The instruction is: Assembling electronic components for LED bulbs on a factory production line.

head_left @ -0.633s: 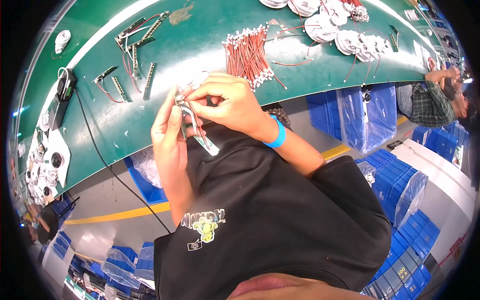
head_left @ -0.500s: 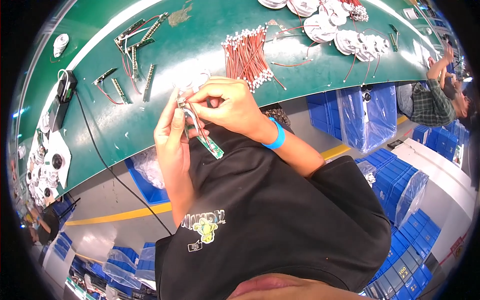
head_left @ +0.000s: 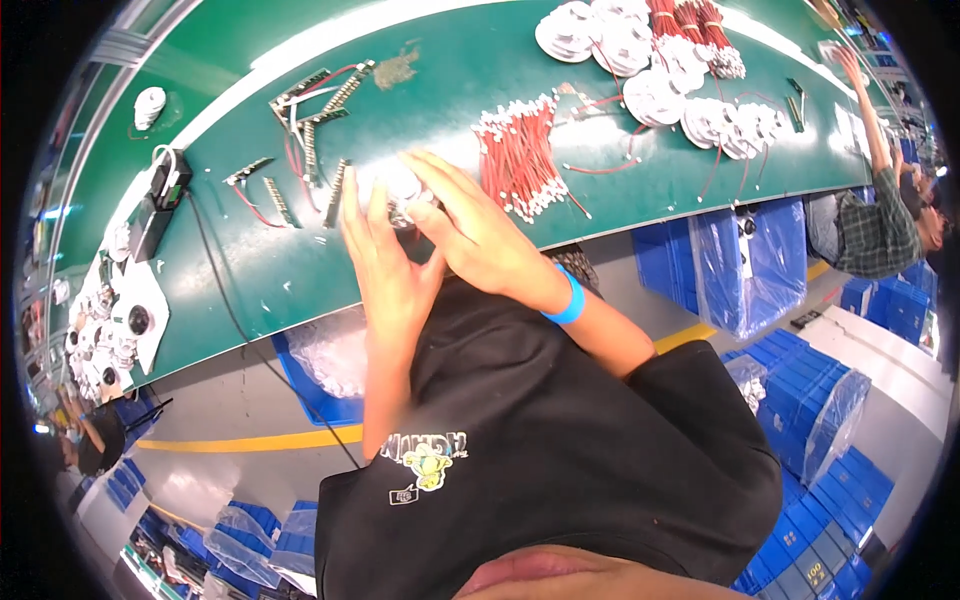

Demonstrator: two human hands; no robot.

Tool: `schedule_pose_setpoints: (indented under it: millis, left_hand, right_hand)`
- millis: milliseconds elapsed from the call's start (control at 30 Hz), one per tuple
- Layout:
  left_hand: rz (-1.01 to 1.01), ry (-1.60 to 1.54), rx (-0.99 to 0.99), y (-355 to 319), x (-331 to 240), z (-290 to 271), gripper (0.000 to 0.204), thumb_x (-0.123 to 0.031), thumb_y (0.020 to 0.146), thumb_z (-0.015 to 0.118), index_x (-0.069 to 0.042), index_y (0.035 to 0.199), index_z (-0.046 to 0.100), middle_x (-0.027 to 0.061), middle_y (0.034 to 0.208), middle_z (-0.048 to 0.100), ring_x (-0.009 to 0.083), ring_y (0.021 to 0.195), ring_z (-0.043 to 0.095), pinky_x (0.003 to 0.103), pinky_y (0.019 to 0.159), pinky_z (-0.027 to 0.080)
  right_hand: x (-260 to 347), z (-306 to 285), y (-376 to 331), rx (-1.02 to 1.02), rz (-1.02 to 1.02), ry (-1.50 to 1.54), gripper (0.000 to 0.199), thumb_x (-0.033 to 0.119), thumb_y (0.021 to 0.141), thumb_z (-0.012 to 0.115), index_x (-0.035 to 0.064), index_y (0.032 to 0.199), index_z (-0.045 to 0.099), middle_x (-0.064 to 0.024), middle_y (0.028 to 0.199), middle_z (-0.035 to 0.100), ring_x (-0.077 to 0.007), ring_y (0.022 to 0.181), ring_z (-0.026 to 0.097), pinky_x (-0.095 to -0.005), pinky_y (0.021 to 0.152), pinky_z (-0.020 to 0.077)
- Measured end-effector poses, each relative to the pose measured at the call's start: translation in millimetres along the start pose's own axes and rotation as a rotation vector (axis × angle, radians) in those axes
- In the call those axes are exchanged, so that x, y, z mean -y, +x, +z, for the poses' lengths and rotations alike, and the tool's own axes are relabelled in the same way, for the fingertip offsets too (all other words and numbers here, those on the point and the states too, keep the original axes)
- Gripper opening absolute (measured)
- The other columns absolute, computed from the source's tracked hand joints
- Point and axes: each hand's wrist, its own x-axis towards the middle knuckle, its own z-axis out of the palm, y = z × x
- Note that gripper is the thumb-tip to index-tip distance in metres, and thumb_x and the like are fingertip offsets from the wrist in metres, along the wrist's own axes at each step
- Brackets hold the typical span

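Both of my hands are at a white round plastic housing [head_left: 402, 184] near the front edge of the green table. My left hand [head_left: 385, 265] holds its left side, with fingers stretched along it. My right hand [head_left: 478, 228] holds the right side, its thumb bent in and its fingers reaching over the far side. A small darker part shows at the near side of the housing, too hidden to name. The narrow green circuit board is out of sight now. Just left of my left fingers lies a thin board strip [head_left: 337, 193].
More strips with wires [head_left: 310, 140] lie to the left. To the right are a bundle of red wires [head_left: 522, 160] and several white round housings [head_left: 655, 97]. A black power adapter [head_left: 152, 230] with a cable stands left. Blue crates [head_left: 800, 400] are on the floor; a co-worker [head_left: 880, 230] is far right.
My hands have moved from the circuit board with wires, held close to me, onto the white housing. The board has gone from sight. The whole view has shifted a little.
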Motion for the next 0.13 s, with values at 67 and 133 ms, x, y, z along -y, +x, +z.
schedule_pose_setpoints:
  millis: [67, 133]
  left_hand:
    - [-0.183, -0.197, 0.003, 11.7, 4.3, -4.9, 0.09, -0.017, 0.073, 0.081, -0.009, 0.146, 0.029, 0.0229, 0.148, 0.033, 0.0457, 0.134, 0.036, 0.05, 0.107, 0.034]
    - [-0.392, -0.351, 0.101, 30.6, 4.4, -26.0, 0.095, -0.021, 0.075, 0.081, -0.009, 0.148, 0.022, 0.0191, 0.15, 0.032, 0.0422, 0.134, 0.037, 0.049, 0.108, 0.034]
  right_hand:
    - [1.5, 0.8, 1.2, 0.058, 0.118, 0.344, 0.061, 0.041, 0.102, 0.041, -0.0031, 0.144, 0.035, -0.0219, 0.144, 0.041, -0.0338, 0.136, 0.039, -0.0404, 0.111, 0.0302]
    - [7.5, -9.3, 3.1, 0.147, 0.201, 0.639, 0.074, 0.055, 0.098, 0.041, -0.0002, 0.147, 0.031, -0.0186, 0.145, 0.042, -0.0316, 0.136, 0.039, -0.0385, 0.111, 0.0301]
